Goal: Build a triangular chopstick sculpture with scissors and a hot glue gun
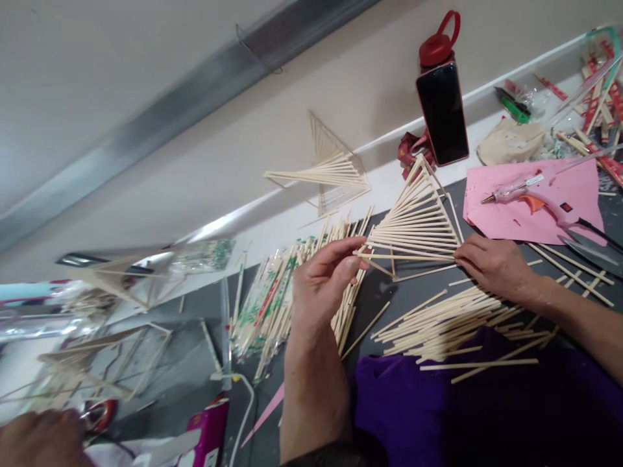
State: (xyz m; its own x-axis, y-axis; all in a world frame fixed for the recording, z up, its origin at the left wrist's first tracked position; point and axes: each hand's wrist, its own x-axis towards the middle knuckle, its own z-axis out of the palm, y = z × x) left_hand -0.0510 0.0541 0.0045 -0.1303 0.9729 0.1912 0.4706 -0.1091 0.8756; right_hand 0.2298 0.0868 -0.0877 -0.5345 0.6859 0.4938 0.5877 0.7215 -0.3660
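Note:
Between my two hands is a triangular frame of wooden chopsticks (421, 224), its sticks fanned in a row of slats. My left hand (328, 275) pinches its left corner between thumb and fingers. At the right corner, the fingers of my right hand (499, 266) are closed on the same frame. Under my right hand lies a pile of loose chopsticks (452, 318). More chopsticks in clear and green-printed wrappers (267, 301) lie behind my left wrist.
A pink glue gun (540, 194) rests on a pink sheet (487, 224) at right, near scissors (591, 250). A phone (442, 113) leans on a red-capped bottle (435, 48). Another stick frame (335, 172) stands by the wall. At lower left are more frames (111, 363) and another person's hand (43, 438).

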